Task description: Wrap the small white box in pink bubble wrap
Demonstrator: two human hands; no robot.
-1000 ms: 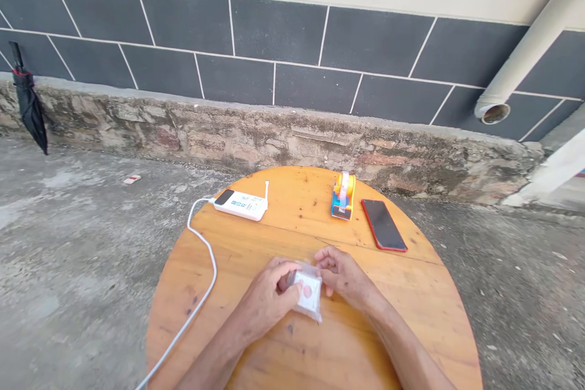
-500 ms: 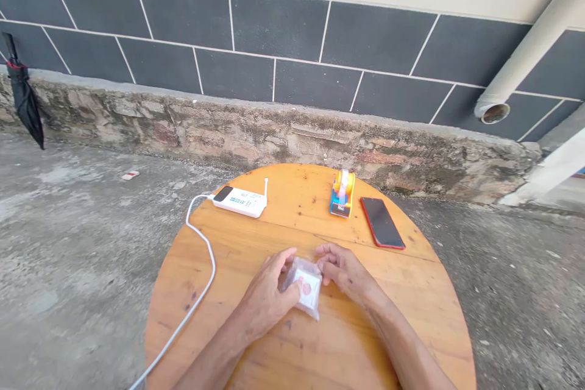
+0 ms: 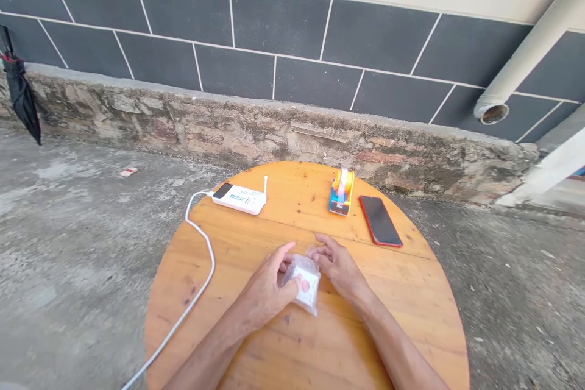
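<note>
A small white box (image 3: 307, 286) with a round reddish mark lies inside clear, crinkled plastic wrap (image 3: 309, 307) near the middle of the round wooden table. My left hand (image 3: 269, 285) grips its left side, the thumb pressed on top and the fingers round the far edge. At the upper right corner, my right hand (image 3: 336, 264) has its thumb and forefinger closed on the edge of the wrap, its other fingers loosely bent. The wrap hides the box's finer print.
On the wooden table (image 3: 205, 317), a white device (image 3: 240, 198) with a pale cable (image 3: 212, 256) sits back left. A tape dispenser (image 3: 340, 192) and a red-edged phone (image 3: 381, 220) are back right. A folded umbrella (image 3: 22, 94) leans on the wall.
My right hand's fingers have moved slightly up and left along the far edge of the wrap. My left hand keeps its hold on the box. The view has shifted a little.
</note>
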